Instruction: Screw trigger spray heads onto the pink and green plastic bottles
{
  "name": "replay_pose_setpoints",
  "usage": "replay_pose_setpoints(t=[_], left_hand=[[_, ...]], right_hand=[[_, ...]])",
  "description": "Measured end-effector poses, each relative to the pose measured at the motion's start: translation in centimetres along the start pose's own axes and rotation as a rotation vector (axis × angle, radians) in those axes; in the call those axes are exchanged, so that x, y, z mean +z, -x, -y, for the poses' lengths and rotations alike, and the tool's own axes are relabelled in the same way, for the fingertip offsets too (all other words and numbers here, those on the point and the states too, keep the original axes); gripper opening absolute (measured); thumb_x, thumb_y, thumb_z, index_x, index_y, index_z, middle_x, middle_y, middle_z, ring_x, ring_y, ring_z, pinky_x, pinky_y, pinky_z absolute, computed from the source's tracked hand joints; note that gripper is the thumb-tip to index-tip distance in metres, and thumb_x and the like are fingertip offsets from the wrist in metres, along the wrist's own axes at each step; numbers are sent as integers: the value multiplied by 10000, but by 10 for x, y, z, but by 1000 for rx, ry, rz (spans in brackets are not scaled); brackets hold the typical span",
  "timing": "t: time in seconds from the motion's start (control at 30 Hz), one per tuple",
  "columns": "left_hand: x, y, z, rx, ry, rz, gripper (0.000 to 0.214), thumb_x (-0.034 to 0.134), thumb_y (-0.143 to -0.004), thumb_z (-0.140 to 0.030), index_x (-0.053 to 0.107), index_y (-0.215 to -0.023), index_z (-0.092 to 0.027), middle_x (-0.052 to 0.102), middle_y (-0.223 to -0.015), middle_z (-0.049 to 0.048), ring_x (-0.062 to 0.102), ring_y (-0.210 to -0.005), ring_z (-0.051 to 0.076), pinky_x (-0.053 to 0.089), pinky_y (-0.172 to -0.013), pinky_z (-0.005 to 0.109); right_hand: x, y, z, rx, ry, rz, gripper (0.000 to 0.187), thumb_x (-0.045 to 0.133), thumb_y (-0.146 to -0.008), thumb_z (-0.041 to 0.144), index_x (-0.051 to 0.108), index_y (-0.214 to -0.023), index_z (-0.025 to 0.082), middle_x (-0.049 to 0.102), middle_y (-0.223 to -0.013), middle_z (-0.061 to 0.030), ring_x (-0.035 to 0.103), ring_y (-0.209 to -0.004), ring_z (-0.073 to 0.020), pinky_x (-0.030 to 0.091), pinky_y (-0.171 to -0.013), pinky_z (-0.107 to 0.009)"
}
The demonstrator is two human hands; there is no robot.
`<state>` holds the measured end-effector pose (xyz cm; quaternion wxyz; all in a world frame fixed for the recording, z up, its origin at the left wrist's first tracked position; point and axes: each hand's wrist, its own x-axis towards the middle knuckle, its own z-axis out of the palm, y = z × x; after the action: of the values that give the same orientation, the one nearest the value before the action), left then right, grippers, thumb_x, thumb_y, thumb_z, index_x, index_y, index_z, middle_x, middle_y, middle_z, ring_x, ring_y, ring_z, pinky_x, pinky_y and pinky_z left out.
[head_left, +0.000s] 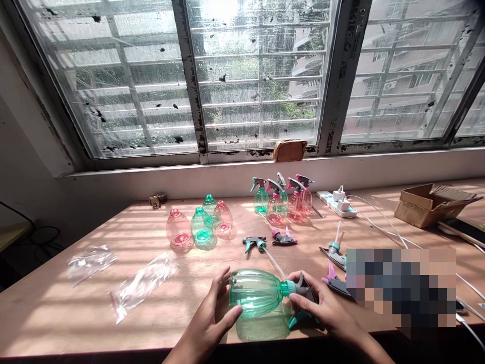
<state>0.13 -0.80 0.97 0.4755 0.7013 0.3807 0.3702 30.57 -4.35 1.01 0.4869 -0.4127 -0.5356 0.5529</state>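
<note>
Item: green bottle (257,292), which a person is holding sideways over the table (144,331), near its front edge. Left hand (207,314): is cupping the base between thumb and fingers. Right hand (325,305): is gripping the spray head (303,284) at the neck.

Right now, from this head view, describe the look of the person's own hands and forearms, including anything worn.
Both the left hand and the right hand are bare, with no gloves or rings visible. The left forearm and right forearm show no sleeve, watch or bracelet as far as the picture's edge.
</note>
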Motion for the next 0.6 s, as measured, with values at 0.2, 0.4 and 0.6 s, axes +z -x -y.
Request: replay_pose_setpoints(t=[0.2,0.4,0.6], left_hand=[[0,0,-8,-28,93,8,610,604,-985,-540,368,-1494,-301,563,-1481,118,471,-1441,358,411,-1174,493],[-1,0,-6,81,57,91,670,681,-963,-448,307,-1512,-361,479,-1509,113,523,-1390,350,440,-1157,475],[0,-4,-4,156,-22,79,718,730,-928,-320,335,-1526,-370,386,-1584,96,414,-1464,353,384,-1206,475]], right_hand=[[0,2,-1,-29,-2,-37,446,800,-804,550,643,-1069,227,653,-778,21,640,-729,-195,532,-685,-303],[-1,0,-1,-31,-6,-22,446,792,-810,562,639,-1054,221,672,-765,15,649,-716,-196,536,-689,-310],[-2,-2,-3,-42,-9,-19,440,795,-816,548,637,-1055,214,677,-741,20,646,-701,-190,523,-688,-308]])
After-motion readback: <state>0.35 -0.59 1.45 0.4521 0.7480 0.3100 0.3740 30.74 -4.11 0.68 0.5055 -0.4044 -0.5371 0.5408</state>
